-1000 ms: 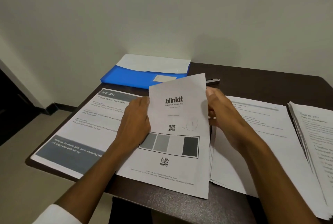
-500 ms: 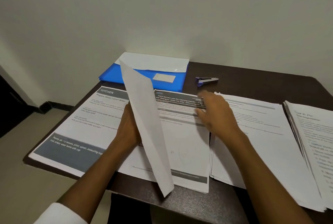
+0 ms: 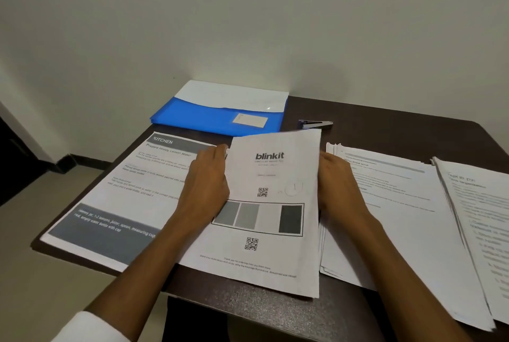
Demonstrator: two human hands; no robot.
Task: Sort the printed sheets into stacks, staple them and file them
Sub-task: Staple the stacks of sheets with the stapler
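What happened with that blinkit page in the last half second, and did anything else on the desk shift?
The blinkit sheet, lifted on edge by the left hand half a second ago, now lies face up on the middle stack again. The right hand, then pressing the page beneath, has moved to the sheet's right edge. The blue folder, stapler, kitchen sheet and right-hand stacks stayed put.

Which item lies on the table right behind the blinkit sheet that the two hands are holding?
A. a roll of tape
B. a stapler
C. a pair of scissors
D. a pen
B: the small stapler lies on the dark table just past the top edge of the blinkit sheet, to the right of the blue folder, while the left hand and right hand grip the sheet's sides.
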